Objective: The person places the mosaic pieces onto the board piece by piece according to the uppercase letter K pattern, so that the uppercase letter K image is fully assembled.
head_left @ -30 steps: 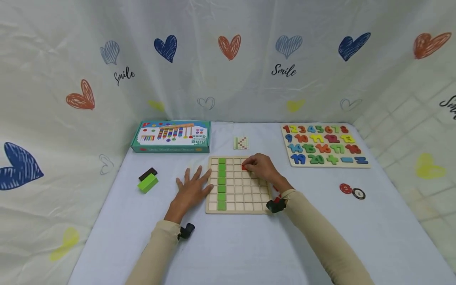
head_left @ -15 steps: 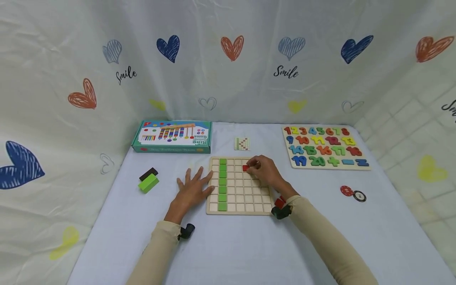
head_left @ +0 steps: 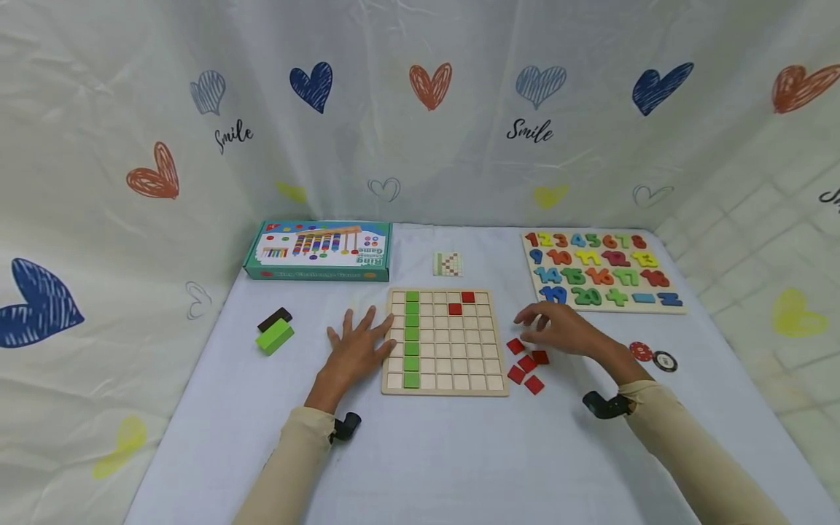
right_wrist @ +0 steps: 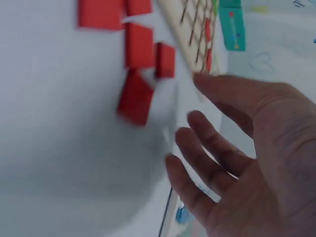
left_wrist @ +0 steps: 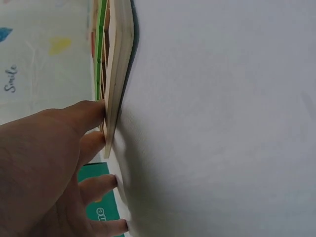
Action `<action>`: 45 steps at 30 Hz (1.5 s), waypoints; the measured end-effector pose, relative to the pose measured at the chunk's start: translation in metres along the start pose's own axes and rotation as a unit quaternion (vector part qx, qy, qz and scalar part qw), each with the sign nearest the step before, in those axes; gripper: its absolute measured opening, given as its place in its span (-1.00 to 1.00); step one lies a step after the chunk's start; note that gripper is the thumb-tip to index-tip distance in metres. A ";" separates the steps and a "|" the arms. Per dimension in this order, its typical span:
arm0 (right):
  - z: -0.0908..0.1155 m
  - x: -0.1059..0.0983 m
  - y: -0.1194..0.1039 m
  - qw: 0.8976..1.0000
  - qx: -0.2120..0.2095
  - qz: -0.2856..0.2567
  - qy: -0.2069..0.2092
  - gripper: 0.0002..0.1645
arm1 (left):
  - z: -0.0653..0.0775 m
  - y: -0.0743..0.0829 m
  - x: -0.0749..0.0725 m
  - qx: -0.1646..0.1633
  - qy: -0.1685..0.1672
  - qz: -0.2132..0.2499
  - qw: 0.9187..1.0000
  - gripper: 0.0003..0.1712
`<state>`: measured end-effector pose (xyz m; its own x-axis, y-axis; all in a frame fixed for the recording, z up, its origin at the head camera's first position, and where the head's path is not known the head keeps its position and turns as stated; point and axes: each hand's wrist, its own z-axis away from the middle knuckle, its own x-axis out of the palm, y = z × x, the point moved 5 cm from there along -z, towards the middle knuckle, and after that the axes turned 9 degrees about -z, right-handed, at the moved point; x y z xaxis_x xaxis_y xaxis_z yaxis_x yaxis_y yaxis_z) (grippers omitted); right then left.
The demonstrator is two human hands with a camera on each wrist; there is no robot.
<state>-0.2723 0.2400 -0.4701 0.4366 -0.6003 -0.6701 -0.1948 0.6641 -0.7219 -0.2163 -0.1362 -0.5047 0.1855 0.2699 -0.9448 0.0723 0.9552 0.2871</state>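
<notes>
A wooden grid board (head_left: 446, 391) lies mid-table, with a column of green tiles (head_left: 411, 334) near its left side. Two red tiles (head_left: 455, 309) sit in its upper right squares, diagonal to each other. My left hand (head_left: 354, 354) rests spread at the board's left edge, thumb and a finger touching the rim in the left wrist view. Over the table right of the board hovers my right hand (head_left: 558, 328), fingers loosely bent and nothing between them. Several loose red tiles (head_left: 527, 364) lie just below its fingertips; the right wrist view shows them beside the hand (right_wrist: 247, 153).
Behind the board is a small pattern card (head_left: 448, 264). A game box (head_left: 318, 251) stands back left, a number puzzle (head_left: 600, 270) back right. Green and dark blocks (head_left: 274, 337) lie at left. Two round chips (head_left: 641, 352) lie at right, near the right forearm.
My right hand has let go of the red tile, which stays in its square, and moved right off the board to the loose tiles. The left hand has stayed put.
</notes>
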 end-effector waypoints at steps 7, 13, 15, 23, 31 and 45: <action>0.020 0.012 0.025 0.999 0.016 -0.023 -0.033 -0.58 | -0.001 0.001 0.002 0.004 -0.005 0.004 1.000 -0.31; 0.020 0.022 0.015 0.999 -0.021 -0.010 -0.032 -0.43 | 0.000 -0.001 0.003 0.001 -0.004 0.002 1.000 -0.31; 0.018 0.025 0.013 0.999 -0.025 -0.003 -0.036 -0.49 | 0.001 -0.001 0.004 0.002 -0.003 0.006 1.000 -0.31; 0.018 0.024 0.021 1.000 0.006 -0.007 0.014 -0.61 | 0.002 0.000 0.004 0.006 -0.002 0.012 1.000 -0.31; 0.018 0.020 0.032 0.997 0.027 -0.018 0.064 -0.58 | 0.003 -0.001 0.001 0.007 0.000 0.011 1.000 -0.31; 0.026 0.009 0.033 0.996 0.019 -0.051 0.063 -0.75 | 0.002 0.000 0.001 0.005 -0.005 0.012 1.000 -0.31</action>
<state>-0.2518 0.2684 -0.4951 0.3375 -0.7158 -0.6113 -0.1212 0.6110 -0.7823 -0.2143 -0.1361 -0.5056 0.1971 0.2916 -0.9360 0.0776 0.9471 0.3114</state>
